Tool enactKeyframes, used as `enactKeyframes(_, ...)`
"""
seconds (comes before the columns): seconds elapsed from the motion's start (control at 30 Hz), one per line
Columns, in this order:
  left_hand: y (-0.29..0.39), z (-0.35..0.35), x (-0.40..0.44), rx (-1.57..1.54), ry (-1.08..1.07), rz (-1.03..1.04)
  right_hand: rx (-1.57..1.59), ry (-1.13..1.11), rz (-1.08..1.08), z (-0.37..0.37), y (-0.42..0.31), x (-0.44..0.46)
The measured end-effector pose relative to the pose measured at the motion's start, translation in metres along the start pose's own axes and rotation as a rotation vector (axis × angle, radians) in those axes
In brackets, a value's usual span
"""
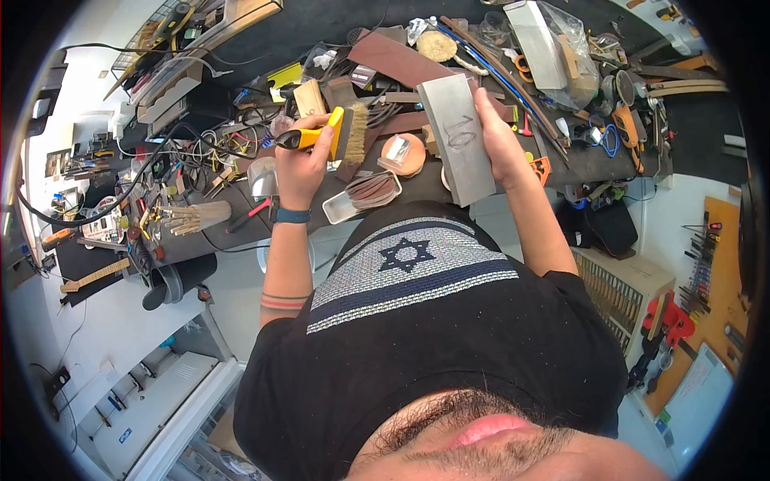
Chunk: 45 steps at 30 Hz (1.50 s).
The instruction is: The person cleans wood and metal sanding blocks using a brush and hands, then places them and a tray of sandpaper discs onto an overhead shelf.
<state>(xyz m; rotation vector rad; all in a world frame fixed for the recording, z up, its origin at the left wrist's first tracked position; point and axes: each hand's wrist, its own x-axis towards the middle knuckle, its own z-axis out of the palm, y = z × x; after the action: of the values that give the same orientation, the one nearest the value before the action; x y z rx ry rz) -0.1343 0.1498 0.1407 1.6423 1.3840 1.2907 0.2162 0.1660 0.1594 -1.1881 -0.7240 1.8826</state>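
A flat brush (351, 135) with a yellow-and-black handle and pale bristles is gripped in my left hand (303, 170), its bristles pointing right. On the other side, my right hand (504, 148) holds a long grey metal block (459, 140) by its right edge, tilted up, with "16" handwritten on its face. Most of the fingers behind the block are hidden. Brush and block are apart. Between the hands, lower down on the bench, are a round wooden piece (403, 154) and a white tray (341, 210) of brown sandpaper strips (374, 191).
The dark workbench (249, 210) is crowded with tools, cables and wood. Brown abrasive sheets (393, 60) lie behind the block. Another grey metal block (536, 48) rests at the back right, beside a clear plastic bag (571, 60). A cup of sticks (210, 215) stands at left.
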Motion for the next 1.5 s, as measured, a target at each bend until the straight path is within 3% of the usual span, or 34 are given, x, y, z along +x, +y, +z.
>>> enactKeyframes(0.07,-0.001,-0.004,-0.001,0.002,0.006,0.005,0.327,-0.069,0.076,0.006,-0.007,-0.005)
enactKeyframes(0.17,-0.001,-0.009,0.000,-0.063,0.039,-0.050,0.519,-0.538,-0.025,-0.003,0.009,-0.003)
enactKeyframes(0.2,0.002,-0.009,0.000,-0.094,0.055,-0.079,0.475,-0.453,0.037,-0.006,0.018,0.002)
enactKeyframes(0.3,0.028,0.000,0.004,-0.642,0.156,-0.210,0.349,-0.361,0.113,-0.025,0.057,0.033)
enactKeyframes(0.37,0.059,0.019,0.006,-0.747,-0.058,-0.105,0.329,-0.254,0.160,-0.007,0.056,0.029)
enactKeyframes(0.43,0.077,0.042,-0.007,-0.636,-0.327,-0.065,0.319,-0.204,0.181,-0.003,0.070,0.041)
enactKeyframes(0.47,0.075,0.054,-0.011,-0.485,-0.427,0.036,0.442,-0.265,0.178,0.008,0.067,0.036)
enactKeyframes(0.5,0.066,0.060,-0.007,-0.303,-0.541,0.179,0.341,-0.243,0.190,0.010,0.063,0.034)
enactKeyframes(0.6,0.019,0.077,0.024,-0.500,-0.224,0.017,0.142,-0.188,0.232,0.018,0.062,0.029)
enactKeyframes(0.67,0.015,0.072,0.062,-0.352,0.036,0.155,0.192,-0.221,0.217,0.014,0.076,0.036)
enactKeyframes(0.7,0.010,0.066,0.078,-0.134,0.136,0.221,0.215,-0.237,0.207,0.014,0.077,0.037)
enactKeyframes(0.77,0.005,0.057,0.091,-0.137,0.257,0.288,0.309,-0.238,0.153,0.014,0.075,0.037)
enactKeyframes(0.8,0.016,0.053,0.083,-0.164,0.249,0.260,0.331,-0.217,0.140,0.016,0.072,0.037)
enactKeyframes(0.9,0.023,0.068,0.034,-0.242,-0.061,0.252,0.353,-0.194,0.135,0.015,0.067,0.034)
enactKeyframes(0.97,0.038,0.083,0.000,-0.421,-0.348,0.092,0.339,-0.153,0.130,0.015,0.064,0.038)
enactKeyframes(1.0,0.048,0.079,-0.003,-0.330,-0.496,0.070,0.347,-0.175,0.117,0.007,0.071,0.046)
enactKeyframes(1.13,0.001,0.080,0.040,-0.416,-0.228,-0.127,0.090,-0.159,0.190,-0.002,0.073,0.039)
enactKeyframes(1.17,0.025,0.077,0.046,-0.581,-0.155,-0.211,0.119,-0.137,0.188,0.004,0.071,0.037)
enactKeyframes(1.23,0.021,0.080,0.032,-0.603,-0.285,-0.120,0.173,-0.088,0.169,0.014,0.059,0.038)
enactKeyframes(1.3,0.045,0.087,0.006,-0.435,-0.492,-0.008,0.085,-0.094,0.097,0.015,0.060,0.044)
enactKeyframes(1.37,0.027,0.082,0.027,-0.340,-0.375,0.063,0.031,-0.086,0.055,0.021,0.060,0.039)
enactKeyframes(1.4,0.021,0.080,0.041,-0.309,-0.210,0.022,0.105,-0.142,0.219,0.021,0.056,0.040)
enactKeyframes(1.43,0.017,0.076,0.051,-0.373,-0.116,-0.148,0.129,-0.156,0.210,0.020,0.061,0.042)
enactKeyframes(1.5,0.023,0.075,0.046,-0.467,-0.143,-0.333,0.174,-0.179,0.174,0.017,0.072,0.051)
